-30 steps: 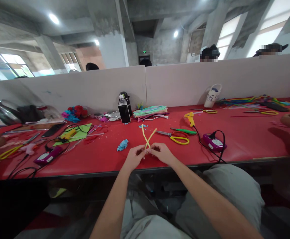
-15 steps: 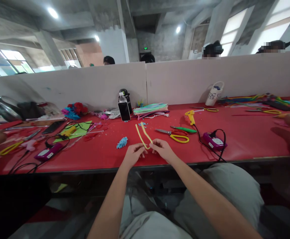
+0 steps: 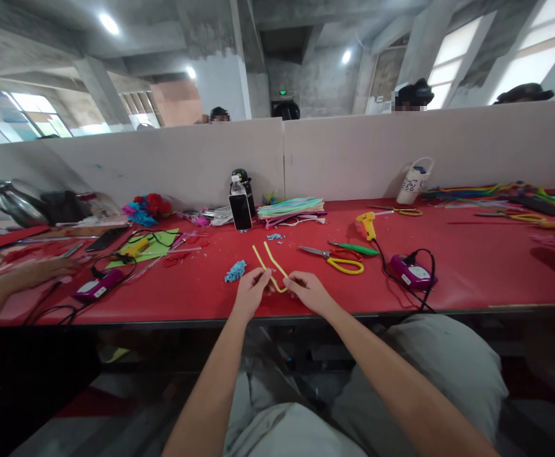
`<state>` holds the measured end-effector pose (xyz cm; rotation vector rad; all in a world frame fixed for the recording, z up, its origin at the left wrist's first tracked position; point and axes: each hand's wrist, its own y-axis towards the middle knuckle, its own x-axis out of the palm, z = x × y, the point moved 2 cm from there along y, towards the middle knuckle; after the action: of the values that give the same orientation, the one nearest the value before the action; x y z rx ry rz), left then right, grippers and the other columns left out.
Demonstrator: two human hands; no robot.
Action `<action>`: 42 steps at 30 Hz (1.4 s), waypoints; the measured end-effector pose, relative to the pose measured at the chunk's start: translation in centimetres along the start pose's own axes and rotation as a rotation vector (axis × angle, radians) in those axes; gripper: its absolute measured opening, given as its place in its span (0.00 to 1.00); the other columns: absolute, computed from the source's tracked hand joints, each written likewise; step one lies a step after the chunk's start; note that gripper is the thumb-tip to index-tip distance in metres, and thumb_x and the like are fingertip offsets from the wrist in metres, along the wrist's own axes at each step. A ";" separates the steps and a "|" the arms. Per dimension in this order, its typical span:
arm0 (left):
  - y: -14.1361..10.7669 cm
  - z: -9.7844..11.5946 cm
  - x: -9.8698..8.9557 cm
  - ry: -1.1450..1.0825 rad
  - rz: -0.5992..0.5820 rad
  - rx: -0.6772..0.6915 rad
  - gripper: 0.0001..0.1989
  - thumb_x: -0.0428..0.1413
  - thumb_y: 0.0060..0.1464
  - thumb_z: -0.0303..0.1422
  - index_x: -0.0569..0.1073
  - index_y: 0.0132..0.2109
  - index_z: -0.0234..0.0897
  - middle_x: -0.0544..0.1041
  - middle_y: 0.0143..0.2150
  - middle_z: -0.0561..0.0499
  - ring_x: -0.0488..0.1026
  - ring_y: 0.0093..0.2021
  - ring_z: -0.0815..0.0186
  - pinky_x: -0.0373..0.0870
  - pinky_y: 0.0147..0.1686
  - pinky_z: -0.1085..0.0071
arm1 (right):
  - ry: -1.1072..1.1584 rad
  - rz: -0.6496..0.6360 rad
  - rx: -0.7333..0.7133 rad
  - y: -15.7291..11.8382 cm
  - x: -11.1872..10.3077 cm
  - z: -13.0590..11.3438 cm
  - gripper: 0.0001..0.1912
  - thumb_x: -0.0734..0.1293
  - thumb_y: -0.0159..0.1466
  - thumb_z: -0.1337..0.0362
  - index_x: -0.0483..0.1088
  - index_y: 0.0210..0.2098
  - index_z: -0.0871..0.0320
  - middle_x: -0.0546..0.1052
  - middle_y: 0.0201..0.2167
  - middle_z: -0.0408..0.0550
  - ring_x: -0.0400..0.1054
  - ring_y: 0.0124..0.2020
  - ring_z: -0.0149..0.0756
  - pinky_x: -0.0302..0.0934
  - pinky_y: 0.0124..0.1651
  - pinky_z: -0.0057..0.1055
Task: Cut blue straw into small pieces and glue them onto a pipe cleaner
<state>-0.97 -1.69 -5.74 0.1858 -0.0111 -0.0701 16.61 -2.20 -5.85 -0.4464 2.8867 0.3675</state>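
Between my hands is a yellow pipe cleaner (image 3: 276, 258), bent into a narrow U with its two ends pointing away from me. My left hand (image 3: 252, 292) pinches its left leg near the bend. The right leg is pinched by my right hand (image 3: 306, 289), thumb on top. A curled light-blue fuzzy piece (image 3: 235, 271) lies just beyond my left hand. To the right rest scissors with yellow handles (image 3: 346, 264) and a green-handled tool (image 3: 360, 249). Small blue scraps (image 3: 275, 237) are scattered past the pipe cleaner's tips.
A bundle of pastel pipe cleaners (image 3: 291, 209) lies at the back, beside a phone (image 3: 240, 211) propped against a bottle. Right stand a yellow glue gun (image 3: 366, 226) and a corded purple box (image 3: 413, 273). Co-workers' hands (image 3: 44, 271) show at both sides. A low partition (image 3: 186, 155) closes the table's back.
The pipe cleaner's tips have swung left and its bend has come a little nearer. My left fingers now grip its left leg. The co-worker's hand at left has reached further in.
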 end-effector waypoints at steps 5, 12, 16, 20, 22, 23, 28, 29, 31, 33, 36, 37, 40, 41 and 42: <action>0.3 -0.6 -0.4 -0.082 0.091 0.001 0.12 0.59 0.53 0.42 0.74 0.34 0.36 0.74 0.25 0.54 0.72 0.25 0.68 0.71 0.29 0.70 | -0.123 -0.041 -0.061 -0.2 0.4 -0.2 0.14 0.65 0.62 0.54 0.71 0.26 0.57 0.70 0.21 0.41 0.61 0.25 0.31 0.54 0.30 0.28; 0.4 -0.5 -0.5 -0.183 0.082 -0.028 0.14 0.58 0.51 0.42 0.75 0.37 0.34 0.75 0.27 0.52 0.73 0.25 0.67 0.72 0.29 0.69 | -0.206 -0.039 -0.088 -0.3 0.5 -0.4 0.12 0.63 0.63 0.59 0.72 0.27 0.57 0.70 0.22 0.41 0.60 0.26 0.32 0.52 0.31 0.28; 0.4 -0.1 -0.3 -0.196 0.075 -0.027 0.14 0.59 0.52 0.42 0.75 0.35 0.33 0.73 0.26 0.52 0.71 0.24 0.69 0.70 0.26 0.72 | -0.230 -0.033 -0.091 -0.3 0.5 -0.3 0.12 0.63 0.63 0.59 0.72 0.27 0.57 0.71 0.22 0.41 0.61 0.26 0.32 0.53 0.31 0.27; 0.4 -0.1 -0.3 -0.167 0.112 -0.020 0.13 0.64 0.48 0.40 0.74 0.33 0.34 0.70 0.22 0.56 0.68 0.21 0.72 0.67 0.22 0.76 | -0.274 -0.040 -0.118 -0.3 0.6 -0.6 0.12 0.62 0.63 0.61 0.72 0.27 0.57 0.72 0.23 0.42 0.62 0.26 0.31 0.53 0.31 0.27; 0.5 -0.1 -0.3 -0.166 0.131 -0.018 0.13 0.64 0.48 0.39 0.73 0.31 0.35 0.70 0.21 0.57 0.68 0.21 0.73 0.66 0.22 0.76 | -0.301 -0.044 -0.139 -0.3 0.7 -0.8 0.11 0.62 0.63 0.62 0.71 0.26 0.57 0.72 0.23 0.42 0.62 0.25 0.31 0.52 0.30 0.27; 0.5 -0.1 -0.3 -0.169 0.138 -0.019 0.13 0.64 0.48 0.39 0.72 0.31 0.35 0.70 0.22 0.57 0.68 0.21 0.73 0.67 0.22 0.77 | -0.315 -0.044 -0.151 -0.4 0.7 -0.9 0.11 0.62 0.63 0.62 0.71 0.26 0.57 0.72 0.23 0.42 0.61 0.25 0.31 0.52 0.30 0.27; 0.6 -0.1 -0.5 -0.189 0.169 -0.032 0.13 0.64 0.47 0.40 0.71 0.31 0.35 0.70 0.22 0.57 0.70 0.22 0.73 0.70 0.24 0.76 | -0.388 -0.043 -0.216 -0.5 0.9 -1.2 0.12 0.62 0.64 0.63 0.68 0.24 0.57 0.70 0.22 0.42 0.60 0.24 0.30 0.51 0.29 0.27; 0.6 -0.1 -0.5 -0.194 0.172 -0.036 0.14 0.64 0.47 0.40 0.71 0.31 0.34 0.70 0.22 0.57 0.70 0.22 0.73 0.70 0.25 0.76 | -0.404 -0.042 -0.228 -0.6 1.0 -1.2 0.12 0.62 0.63 0.63 0.68 0.24 0.57 0.69 0.22 0.42 0.60 0.24 0.30 0.51 0.29 0.27; 0.6 0.0 -0.5 -0.204 0.176 -0.047 0.14 0.65 0.46 0.40 0.71 0.30 0.34 0.71 0.22 0.57 0.71 0.23 0.72 0.71 0.25 0.76 | -0.437 -0.032 -0.246 -0.8 1.1 -1.4 0.11 0.63 0.63 0.63 0.68 0.25 0.57 0.70 0.23 0.43 0.61 0.25 0.31 0.53 0.31 0.28; 0.7 0.1 -0.5 -0.216 0.179 -0.063 0.15 0.65 0.45 0.40 0.71 0.30 0.34 0.72 0.22 0.56 0.72 0.23 0.72 0.72 0.26 0.76 | -0.466 -0.010 -0.258 -1.0 1.2 -1.4 0.08 0.63 0.64 0.62 0.70 0.30 0.57 0.73 0.28 0.46 0.65 0.30 0.34 0.57 0.36 0.30; 0.6 0.3 -0.4 -0.237 0.184 -0.093 0.16 0.66 0.44 0.40 0.71 0.30 0.33 0.74 0.23 0.55 0.73 0.23 0.71 0.72 0.26 0.76 | -0.502 0.050 -0.271 -1.3 1.4 -1.3 0.14 0.65 0.64 0.59 0.70 0.47 0.58 0.75 0.42 0.52 0.69 0.42 0.40 0.61 0.45 0.34; 0.6 0.4 -0.4 -0.246 0.188 -0.104 0.16 0.66 0.44 0.40 0.71 0.31 0.33 0.75 0.23 0.54 0.74 0.23 0.71 0.73 0.26 0.76 | -0.514 0.075 -0.272 -1.3 1.5 -1.1 0.19 0.66 0.63 0.58 0.67 0.52 0.57 0.75 0.46 0.53 0.69 0.45 0.41 0.62 0.48 0.35; 0.5 0.6 -0.4 -0.271 0.197 -0.133 0.17 0.67 0.42 0.41 0.71 0.32 0.33 0.76 0.24 0.53 0.76 0.23 0.69 0.74 0.27 0.75 | -0.556 0.177 -0.254 -1.2 1.7 -0.5 0.25 0.68 0.62 0.55 0.65 0.56 0.58 0.74 0.50 0.55 0.70 0.49 0.44 0.63 0.51 0.38; 0.5 0.7 -0.3 -0.278 0.198 -0.143 0.18 0.67 0.42 0.41 0.71 0.32 0.32 0.77 0.24 0.52 0.76 0.24 0.69 0.75 0.27 0.75 | -0.564 0.220 -0.245 -1.1 1.7 -0.3 0.25 0.69 0.61 0.54 0.67 0.54 0.58 0.75 0.50 0.55 0.70 0.49 0.44 0.64 0.51 0.38; 0.5 0.7 -0.3 -0.285 0.199 -0.152 0.18 0.67 0.42 0.40 0.71 0.32 0.32 0.77 0.24 0.52 0.77 0.24 0.68 0.75 0.27 0.75 | -0.568 0.264 -0.232 -1.1 1.7 -0.2 0.24 0.69 0.60 0.53 0.68 0.52 0.58 0.76 0.49 0.55 0.71 0.49 0.45 0.64 0.51 0.38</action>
<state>-1.27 -1.27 -4.98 0.0212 -0.3073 0.1014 15.32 -3.69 -6.30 0.0193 2.3512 0.7405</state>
